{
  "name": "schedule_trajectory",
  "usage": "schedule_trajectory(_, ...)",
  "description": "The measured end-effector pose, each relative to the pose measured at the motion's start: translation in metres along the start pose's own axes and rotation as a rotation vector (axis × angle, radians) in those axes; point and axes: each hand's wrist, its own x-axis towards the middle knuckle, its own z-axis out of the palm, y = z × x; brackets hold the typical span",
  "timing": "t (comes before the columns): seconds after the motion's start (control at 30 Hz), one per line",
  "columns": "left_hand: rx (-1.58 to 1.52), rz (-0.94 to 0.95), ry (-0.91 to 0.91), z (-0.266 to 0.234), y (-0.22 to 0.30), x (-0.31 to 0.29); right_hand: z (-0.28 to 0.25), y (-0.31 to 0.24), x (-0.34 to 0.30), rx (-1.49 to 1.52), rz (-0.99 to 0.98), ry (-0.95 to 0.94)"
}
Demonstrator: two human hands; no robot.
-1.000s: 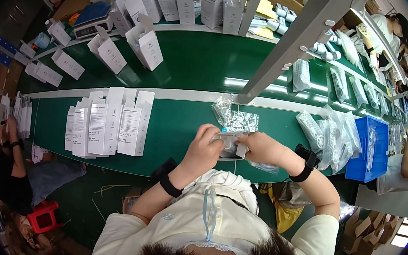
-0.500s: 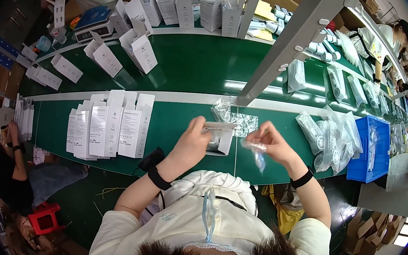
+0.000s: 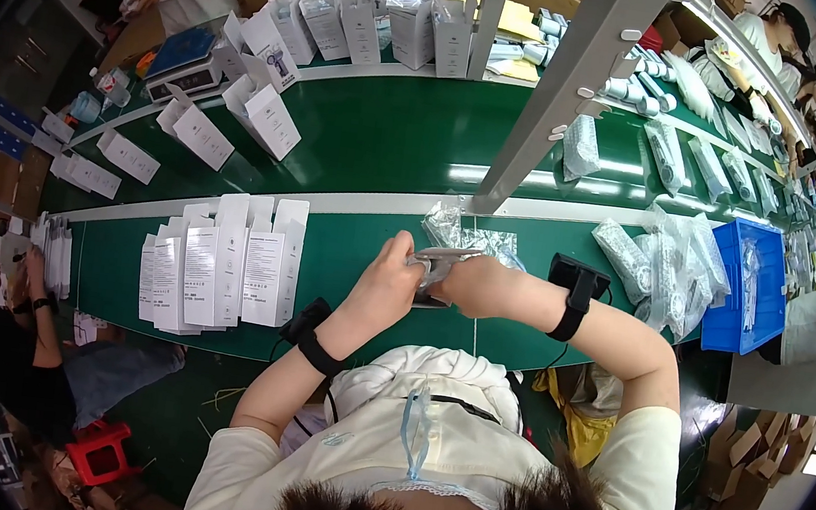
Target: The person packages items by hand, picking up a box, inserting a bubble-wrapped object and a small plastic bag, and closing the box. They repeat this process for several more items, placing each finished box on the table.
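Observation:
My left hand (image 3: 385,278) is closed around the side of a small white carton (image 3: 450,253), which stands with its top open in front of me. Over that opening, my right hand (image 3: 487,287) is bent inward with its fingers curled down out of sight. What the right fingers hold is hidden behind the hand. Just behind the carton, clear plastic packets (image 3: 444,223) lie on the green bench (image 3: 359,239).
White cartons (image 3: 215,268) stand in a group at left. Bubble-wrapped items (image 3: 663,269) are piled at right beside a blue bin (image 3: 748,294). A grey metal post (image 3: 555,111) rises beyond my hands. Open cartons (image 3: 358,28) line the far shelf. A co-worker (image 3: 6,340) sits at left.
My right hand has moved left, from beside the carton to over its opening, and turned inward. The small clear plastic bag it held is now out of sight. My left hand stays on the carton.

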Motion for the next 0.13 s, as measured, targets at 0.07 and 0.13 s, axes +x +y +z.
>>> schedule_trajectory(0.07, 0.021, 0.009, -0.001, -0.0027, -0.0016, 0.0003, -0.0026, 0.0016, 0.0049, 0.017, -0.016, 0.011)
schedule_trajectory(0.13, 0.054, -0.037, -0.036, -0.0104, -0.0004, -0.0001, -0.0042, 0.0026, 0.0113, 0.054, -0.055, 0.031)
